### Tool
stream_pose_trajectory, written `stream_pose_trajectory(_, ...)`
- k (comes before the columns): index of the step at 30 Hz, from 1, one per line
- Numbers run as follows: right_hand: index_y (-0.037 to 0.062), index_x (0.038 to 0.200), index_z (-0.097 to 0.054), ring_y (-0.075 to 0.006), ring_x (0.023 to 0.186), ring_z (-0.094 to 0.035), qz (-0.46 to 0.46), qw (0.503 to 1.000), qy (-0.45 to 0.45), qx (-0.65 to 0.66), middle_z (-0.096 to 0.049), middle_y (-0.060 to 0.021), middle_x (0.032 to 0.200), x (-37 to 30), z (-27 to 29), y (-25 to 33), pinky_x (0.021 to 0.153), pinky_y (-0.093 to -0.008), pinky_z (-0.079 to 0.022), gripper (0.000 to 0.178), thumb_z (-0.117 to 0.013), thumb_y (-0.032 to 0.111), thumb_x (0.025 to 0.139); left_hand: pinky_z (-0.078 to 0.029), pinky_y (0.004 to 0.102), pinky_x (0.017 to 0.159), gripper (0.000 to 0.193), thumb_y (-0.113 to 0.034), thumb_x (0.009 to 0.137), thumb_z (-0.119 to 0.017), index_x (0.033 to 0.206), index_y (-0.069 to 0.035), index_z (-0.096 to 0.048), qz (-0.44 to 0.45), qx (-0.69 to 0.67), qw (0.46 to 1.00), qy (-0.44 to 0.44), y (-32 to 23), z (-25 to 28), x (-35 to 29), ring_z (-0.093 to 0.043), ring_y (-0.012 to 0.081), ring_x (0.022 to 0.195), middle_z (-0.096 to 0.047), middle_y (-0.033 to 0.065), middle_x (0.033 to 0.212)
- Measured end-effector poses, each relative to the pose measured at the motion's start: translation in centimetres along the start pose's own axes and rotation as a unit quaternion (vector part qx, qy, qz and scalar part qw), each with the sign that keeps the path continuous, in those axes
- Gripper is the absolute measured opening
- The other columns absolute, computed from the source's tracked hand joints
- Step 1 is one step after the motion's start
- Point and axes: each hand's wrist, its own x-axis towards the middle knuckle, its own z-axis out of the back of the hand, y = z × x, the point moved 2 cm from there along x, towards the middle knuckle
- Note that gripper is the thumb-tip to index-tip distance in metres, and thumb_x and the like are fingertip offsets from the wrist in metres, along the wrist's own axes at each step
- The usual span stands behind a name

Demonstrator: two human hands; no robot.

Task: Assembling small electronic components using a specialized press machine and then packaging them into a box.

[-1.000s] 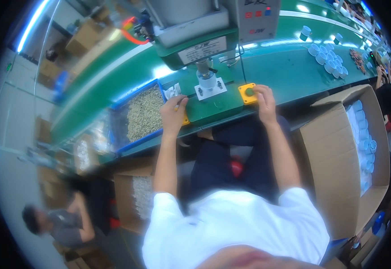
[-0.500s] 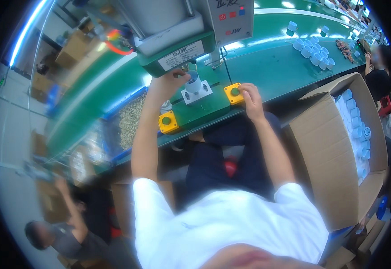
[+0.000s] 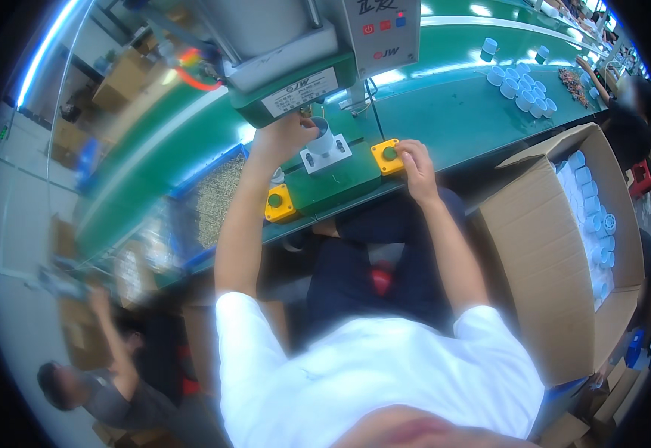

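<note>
A pale blue plastic cup (image 3: 321, 140) stands upright in a white metal fixture plate (image 3: 328, 156) under the press head (image 3: 295, 88). My left hand (image 3: 288, 136) reaches in from the left, its fingers closed at the cup's mouth. Whatever they pinch is hidden behind the fingers and the press. My right hand (image 3: 418, 166) rests at the right side of a yellow button box (image 3: 387, 157) with a green push button. Its fingers are loosely bent and hold nothing. A second yellow button box (image 3: 280, 203) sits just below my left forearm.
A blue tray (image 3: 217, 196) of small pale parts lies to the left. Several blue cups (image 3: 523, 89) stand on the green bench at the back right. An open cardboard box (image 3: 542, 246) with more cups is at my right. Other people work at both sides.
My left fingers have dipped slightly lower at the cup's mouth, and the hand has turned a little. The right hand stays by its button box. A co-worker at the right has extended an arm.
</note>
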Motion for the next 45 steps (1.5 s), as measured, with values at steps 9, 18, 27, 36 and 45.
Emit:
stream_pose_trajectory(9, 0.0024, 0.110, -0.068, -0.0255, 0.103, -0.058, -0.011, 1.000, 0.022, 0.006, -0.065, -0.0115, 0.119, 0.0, -0.7, 0.9, 0.088, -0.0340, -0.048, 0.019, -0.056, 0.014, 0.100, -0.054, 0.0334, 0.073, 0.033, -0.025, 0.081, -0.081, 0.096, 0.004, -0.078, 0.059, -0.050, 0.995, 0.054, 0.9, 1.2, -1.0, -0.071, 0.0210, 0.076, -0.073, 0.0142, 0.079)
stream_pose_trajectory(18, 0.0031, 0.112, -0.068, -0.0338, 0.112, -0.055, 0.067, 0.989, 0.065, -0.113, -0.064, -0.0154, 0.122, -0.1, -0.5, 1.7, 0.100, -0.0416, -0.045, 0.024, -0.065, 0.012, 0.090, -0.055, 0.0380, 0.083, 0.018, -0.009, 0.088, -0.077, 0.102, 0.001, -0.074, 0.051, -0.017, 0.956, -0.288, 5.9, -6.3, -18.0, -0.069, 0.0300, 0.093, -0.071, 0.0142, 0.099)
stream_pose_trajectory(27, 0.0045, 0.108, -0.069, -0.0342, 0.110, -0.054, 0.102, 0.969, 0.032, -0.221, -0.063, -0.0143, 0.123, 0.3, -2.3, 2.0, 0.099, -0.0420, -0.044, 0.021, -0.066, 0.011, 0.088, -0.055, 0.0412, 0.086, 0.010, -0.007, 0.079, -0.081, 0.084, -0.002, -0.073, -0.033, 0.113, 0.952, -0.283, 6.9, -4.7, -16.7, -0.067, 0.0322, 0.102, -0.072, 0.0099, 0.102)
stream_pose_trajectory(36, 0.0035, 0.121, -0.062, -0.0333, 0.111, -0.051, 0.046, 0.988, 0.009, -0.147, -0.062, -0.0142, 0.124, -0.4, -2.7, 0.8, 0.103, -0.0418, -0.039, 0.030, -0.064, 0.012, 0.092, -0.054, 0.0418, 0.089, 0.017, -0.012, 0.088, -0.075, 0.102, -0.002, -0.073, 0.018, -0.033, 0.957, -0.288, 9.9, -4.1, -18.5, -0.066, 0.0343, 0.105, -0.069, 0.0152, 0.114)
stream_pose_trajectory(45, 0.0031, 0.118, -0.061, -0.0362, 0.114, -0.053, 0.129, 0.970, -0.016, -0.204, -0.060, -0.0174, 0.121, 0.0, -0.4, 7.7, 0.103, -0.0454, -0.040, 0.027, -0.064, 0.013, 0.094, -0.046, 0.0440, 0.104, 0.037, -0.017, 0.097, -0.067, 0.129, 0.002, -0.064, 0.122, 0.097, 0.941, -0.301, 14.3, 1.7, -27.7, -0.062, 0.0366, 0.119, -0.067, 0.0209, 0.125)
